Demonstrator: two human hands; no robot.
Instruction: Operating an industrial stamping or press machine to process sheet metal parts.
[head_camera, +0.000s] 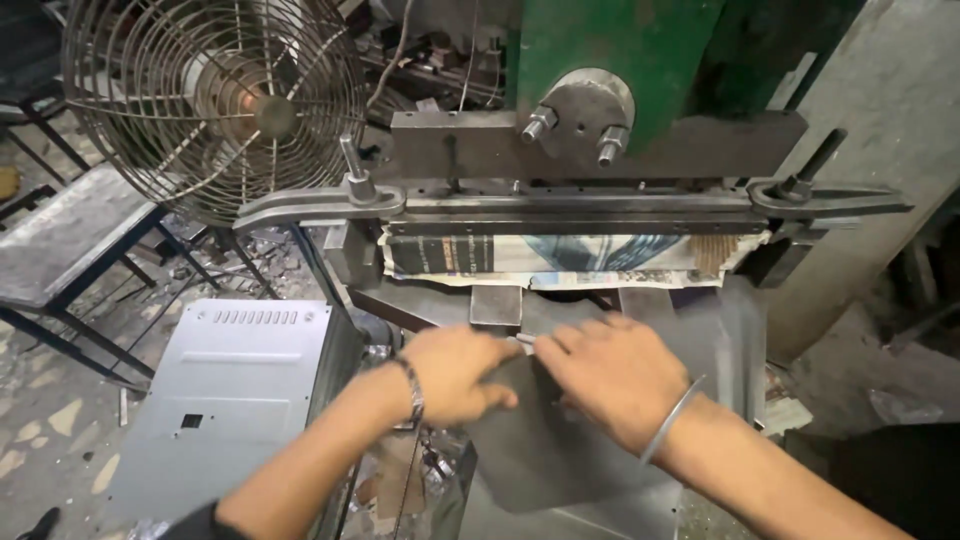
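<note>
Pressing flat with fingers nearly straight, the left hand (458, 372) and right hand (612, 372) were laid on a grey metal sheet (545, 450), the press blade (575, 205) at twelve o'clock.

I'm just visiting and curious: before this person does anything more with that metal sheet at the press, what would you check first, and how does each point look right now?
1. Both hands on the sheet: ok. The left hand and right hand press flat on the grey metal sheet.
2. Fingers away from the press blade: ok, they lie below it, in front of the paper-wrapped bed.
3. Sheet pushed in under the blade: cannot tell; the hands cover its far edge.
4. Wrist bangle and bracelet away from the machine: ok.
5. Fan running: cannot tell.
</note>
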